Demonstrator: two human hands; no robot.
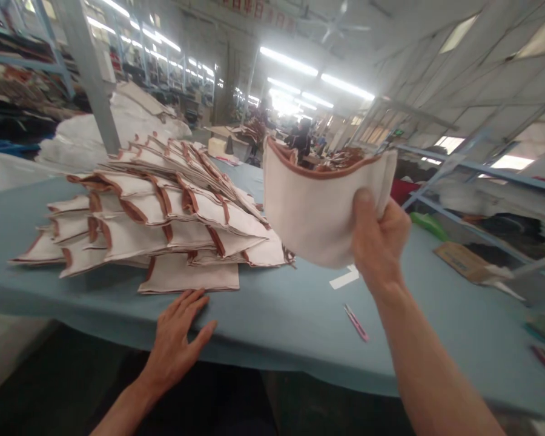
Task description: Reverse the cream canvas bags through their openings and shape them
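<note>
My right hand [378,239] is raised above the blue table [277,315] and grips a bundle of cream fabric pieces with brown trim [313,206], thumb pressed on its front. My left hand [179,333] lies flat with fingers spread on the table's near edge. Its fingertips almost touch a single flat cream piece [188,275]. Behind that piece rises a large fanned heap of the same brown-edged pieces [163,206].
A pink pen-like tool [356,323] and a small white paper slip [344,278] lie on the table right of centre. A cardboard piece [463,260] sits far right. White sacks [118,130] and a grey pillar [91,72] stand behind the heap; shelving racks [481,175] line the right.
</note>
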